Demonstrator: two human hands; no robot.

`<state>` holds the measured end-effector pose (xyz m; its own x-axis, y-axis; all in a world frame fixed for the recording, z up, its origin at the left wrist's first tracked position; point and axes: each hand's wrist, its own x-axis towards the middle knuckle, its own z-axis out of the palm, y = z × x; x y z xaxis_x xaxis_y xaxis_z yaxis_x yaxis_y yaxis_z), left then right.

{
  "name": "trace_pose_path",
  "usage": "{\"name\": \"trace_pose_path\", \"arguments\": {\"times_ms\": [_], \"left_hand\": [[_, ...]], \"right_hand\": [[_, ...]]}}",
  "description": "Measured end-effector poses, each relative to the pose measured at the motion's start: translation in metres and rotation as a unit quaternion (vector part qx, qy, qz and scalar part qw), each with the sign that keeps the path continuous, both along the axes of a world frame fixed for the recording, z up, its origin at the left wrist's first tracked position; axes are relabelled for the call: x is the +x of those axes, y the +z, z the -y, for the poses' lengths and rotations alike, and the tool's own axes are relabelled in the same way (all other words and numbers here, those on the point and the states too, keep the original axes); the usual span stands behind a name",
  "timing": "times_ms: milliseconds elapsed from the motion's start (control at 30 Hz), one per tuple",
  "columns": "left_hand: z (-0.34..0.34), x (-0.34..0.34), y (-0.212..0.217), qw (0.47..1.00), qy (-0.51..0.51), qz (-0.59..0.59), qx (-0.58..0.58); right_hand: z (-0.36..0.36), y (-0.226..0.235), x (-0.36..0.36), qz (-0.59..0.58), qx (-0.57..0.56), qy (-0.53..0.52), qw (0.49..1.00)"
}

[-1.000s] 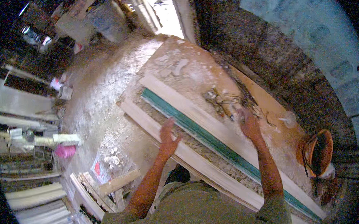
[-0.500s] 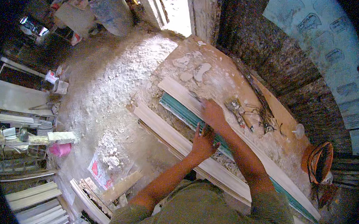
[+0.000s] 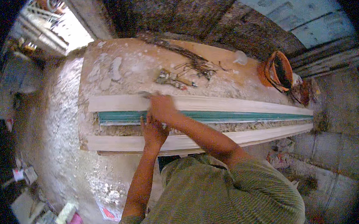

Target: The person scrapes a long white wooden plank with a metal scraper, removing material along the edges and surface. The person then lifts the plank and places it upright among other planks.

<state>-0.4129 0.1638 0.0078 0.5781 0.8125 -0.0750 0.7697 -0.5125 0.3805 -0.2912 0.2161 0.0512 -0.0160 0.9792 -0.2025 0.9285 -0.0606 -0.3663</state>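
A long teal moulding form (image 3: pixel 123 117) lies between two long pale boards, the far board (image 3: pixel 229 103) and the near board (image 3: pixel 119 143). Over the far board, my right hand (image 3: pixel 164 108) is closed and smeared by motion. A thin grey flat piece (image 3: pixel 146 94) juts from its far left side; its kind is unclear. My left hand (image 3: pixel 154 133) rests at the form's near edge, fingers stretched onto the teal surface. Its fingertips lie close beside my right hand, which partly covers them.
A worktable (image 3: pixel 90 83) smeared with white residue bears the boards. Beyond them lie a messy brush-like tool (image 3: pixel 171 78) and dark wires (image 3: pixel 197 65). An orange bucket (image 3: pixel 277 69) stands at the far right. Pale debris (image 3: pixel 110 191) and a pink bag (image 3: pixel 75 223) are on the left.
The view has turned, so the boards and teal form now run nearly crosswise instead of diagonally. My right hand stays over the far board, my left at the form.
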Motion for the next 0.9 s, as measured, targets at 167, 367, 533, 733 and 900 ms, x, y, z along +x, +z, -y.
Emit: {"name": "trace_pose_path", "arguments": {"times_ms": [167,367,533,733,900], "left_hand": [[-0.003,0.01,0.025,0.998,0.001,-0.051,-0.028],[0.004,0.017,0.01,0.995,0.015,-0.097,0.0],[0.015,0.043,0.001,0.982,0.08,-0.169,0.028],[0.115,0.108,0.004,0.977,0.189,-0.027,0.099],[0.259,0.224,0.002,0.974,0.192,0.119,0.032]], "right_hand": [[0.183,0.018,0.229,0.259,-0.145,-0.205,0.933],[0.256,0.043,0.359,0.305,0.039,-0.286,0.907],[0.22,0.011,0.299,0.109,0.006,-0.147,0.983],[0.369,-0.014,0.521,0.217,0.02,-0.235,0.947],[0.477,0.01,0.726,0.358,-0.027,-0.298,0.885]]}}
